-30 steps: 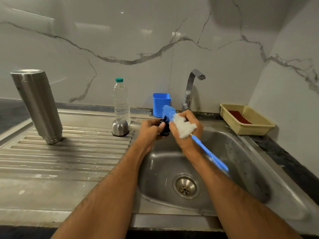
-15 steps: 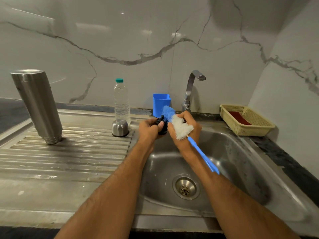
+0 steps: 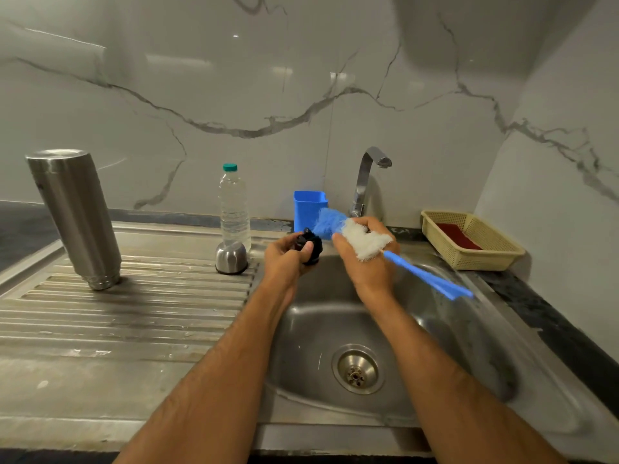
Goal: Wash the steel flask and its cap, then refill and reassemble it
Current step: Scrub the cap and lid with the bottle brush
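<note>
Swinging outward since a moment before, the brush's blue handle (image 3: pixel 432 279) pointed farther right while the right hand (image 3: pixel 366 262) gripped the bristle end. Left hand (image 3: pixel 284 259) held the black cap (image 3: pixel 310 246) over the sink (image 3: pixel 469 380). Far left, the flask (image 3: pixel 75 216) stood upside down on the drainboard (image 3: pixel 117 313).

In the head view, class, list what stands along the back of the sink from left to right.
steel flask → small steel cup → water bottle → blue container → tap → yellow basket
</note>
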